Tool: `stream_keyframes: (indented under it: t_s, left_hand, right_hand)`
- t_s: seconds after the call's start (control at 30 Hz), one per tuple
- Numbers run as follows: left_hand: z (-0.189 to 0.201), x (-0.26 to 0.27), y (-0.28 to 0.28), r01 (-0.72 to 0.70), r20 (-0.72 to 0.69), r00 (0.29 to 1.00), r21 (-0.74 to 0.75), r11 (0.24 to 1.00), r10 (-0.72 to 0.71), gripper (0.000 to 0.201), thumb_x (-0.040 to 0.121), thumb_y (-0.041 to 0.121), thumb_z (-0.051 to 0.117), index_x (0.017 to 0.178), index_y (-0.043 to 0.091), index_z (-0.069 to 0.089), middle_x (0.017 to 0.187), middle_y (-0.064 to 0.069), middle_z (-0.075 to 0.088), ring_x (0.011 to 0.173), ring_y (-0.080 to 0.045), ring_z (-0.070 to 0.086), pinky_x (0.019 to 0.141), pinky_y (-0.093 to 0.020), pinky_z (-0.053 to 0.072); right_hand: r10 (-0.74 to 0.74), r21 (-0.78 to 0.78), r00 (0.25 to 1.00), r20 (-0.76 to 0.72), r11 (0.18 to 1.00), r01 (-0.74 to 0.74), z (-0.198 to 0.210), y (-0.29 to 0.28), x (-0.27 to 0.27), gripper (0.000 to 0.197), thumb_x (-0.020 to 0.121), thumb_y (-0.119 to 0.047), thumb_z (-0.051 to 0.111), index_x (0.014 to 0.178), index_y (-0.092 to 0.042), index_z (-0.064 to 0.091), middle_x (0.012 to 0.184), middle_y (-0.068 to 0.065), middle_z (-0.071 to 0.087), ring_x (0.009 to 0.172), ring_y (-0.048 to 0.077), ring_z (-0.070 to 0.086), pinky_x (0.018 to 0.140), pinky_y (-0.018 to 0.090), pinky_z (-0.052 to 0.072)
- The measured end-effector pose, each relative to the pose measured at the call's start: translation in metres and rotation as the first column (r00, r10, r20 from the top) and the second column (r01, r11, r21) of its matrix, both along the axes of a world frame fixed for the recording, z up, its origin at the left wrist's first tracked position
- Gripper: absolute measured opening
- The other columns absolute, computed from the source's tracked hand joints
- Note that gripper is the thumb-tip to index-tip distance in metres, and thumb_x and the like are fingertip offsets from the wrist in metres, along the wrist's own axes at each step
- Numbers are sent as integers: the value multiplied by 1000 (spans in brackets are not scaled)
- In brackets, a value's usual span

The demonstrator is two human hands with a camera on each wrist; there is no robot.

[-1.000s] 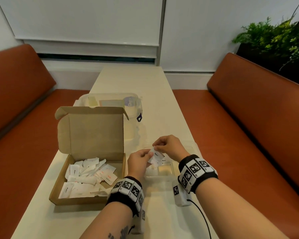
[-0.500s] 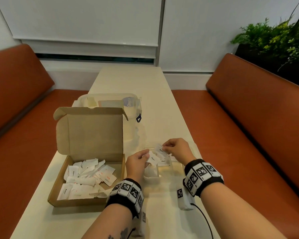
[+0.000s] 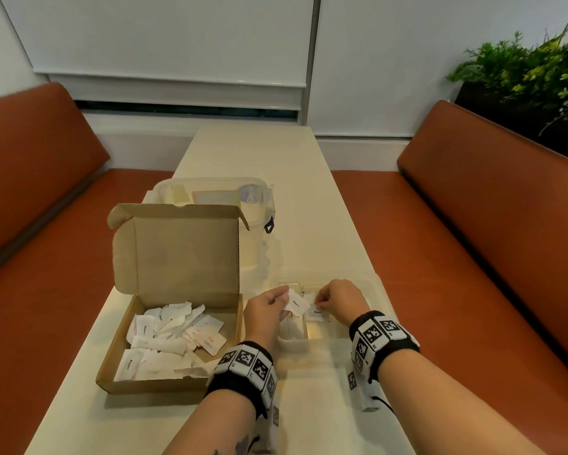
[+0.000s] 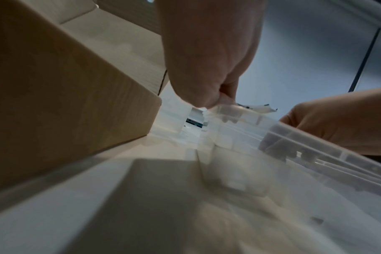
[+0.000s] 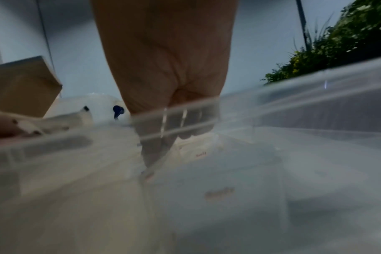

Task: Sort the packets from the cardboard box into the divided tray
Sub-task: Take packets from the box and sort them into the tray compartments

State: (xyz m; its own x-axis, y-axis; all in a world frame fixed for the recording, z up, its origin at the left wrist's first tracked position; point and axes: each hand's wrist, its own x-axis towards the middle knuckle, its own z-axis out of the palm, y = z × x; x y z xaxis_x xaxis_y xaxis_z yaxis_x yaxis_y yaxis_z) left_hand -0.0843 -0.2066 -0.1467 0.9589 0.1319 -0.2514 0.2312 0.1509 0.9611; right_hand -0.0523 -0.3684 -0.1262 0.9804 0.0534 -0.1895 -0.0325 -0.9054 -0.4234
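The left hand pinches a white pepper packet between thumb and curled fingers, holding it tilted over the left compartment of the clear divided tray. Just beside it, the right hand pinches a second white packet, lowered into the tray's middle part; its grip sits below the tray rim in the right wrist view. The two packets overlap at their edges. The tray rests on the cream tabletop, close to the right of the open cardboard box, whose base holds a loose heap of white packets. Behind the box stands a clear lidded container.
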Motion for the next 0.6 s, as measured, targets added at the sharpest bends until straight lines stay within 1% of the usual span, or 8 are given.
stream_keyframes:
  t_s: [0.1,0.17,0.23,0.27,0.37,0.43,0.53,0.6]
  left_hand:
    - [0,-1,1,6,4,1000,9,1000,-6,26,92,6,58,117,8,66,113,-6,67,105,-16,64,78,-17,53]
    - [1,-1,1,7,9,1000,9,1000,-7,26,93,6,58,117,8,66,114,-4,66,105,-15,63,76,-15,53]
    - [1,-1,2,11,12,1000,12,1000,-11,26,93,6,59,117,9,66,114,-3,66,105,-13,63,75,-14,53]
    - [1,-1,2,12,14,1000,16,1000,-12,26,93,6,59,117,9,67,113,-3,66,105,-13,62,74,-14,53]
    - [1,-2,1,17,19,1000,29,999,-17,26,93,6,58,117,9,67,113,-2,65,104,-12,62,72,-12,53]
    - [2,-2,1,20,24,999,38,999,-21,26,93,6,58,117,10,67,113,-2,65,104,-12,62,73,-12,53]
    - [3,-2,1,25,32,999,58,998,-27,25,93,6,58,115,12,68,112,-1,66,103,-12,63,73,-13,53]
    - [3,-3,1,31,34,999,60,998,-33,25,93,6,58,114,13,69,111,0,66,103,-12,62,72,-13,53]
  right_hand:
    - [58,-97,997,57,994,-53,-3,2,0,14,86,-14,63,95,-15,74,97,3,68,94,19,60,73,22,43]
    - [84,-132,990,113,989,-68,-4,3,-3,14,84,-11,61,95,-15,69,98,2,61,94,19,54,70,22,37]
    - [112,-144,984,141,985,-91,-5,4,-5,12,81,-6,57,87,-15,62,91,2,57,88,19,51,63,21,32]
    - [137,-164,981,137,980,-114,-5,4,-6,12,81,-4,55,83,-15,60,88,3,57,86,20,51,62,22,32]
    - [171,-220,979,110,965,-144,-6,4,-7,20,83,-4,54,71,-19,52,87,4,56,83,20,51,66,24,35]
    - [162,-222,980,116,966,-134,-6,5,-7,21,85,-6,53,71,-20,46,84,2,50,79,18,46,66,25,35]
    - [127,-196,987,102,975,-106,-6,8,-8,13,86,-7,50,80,-18,52,85,3,52,79,18,47,66,26,37]
    - [63,-101,991,121,994,-51,-5,8,-7,8,87,-9,52,84,-15,57,87,5,60,78,18,51,65,25,38]
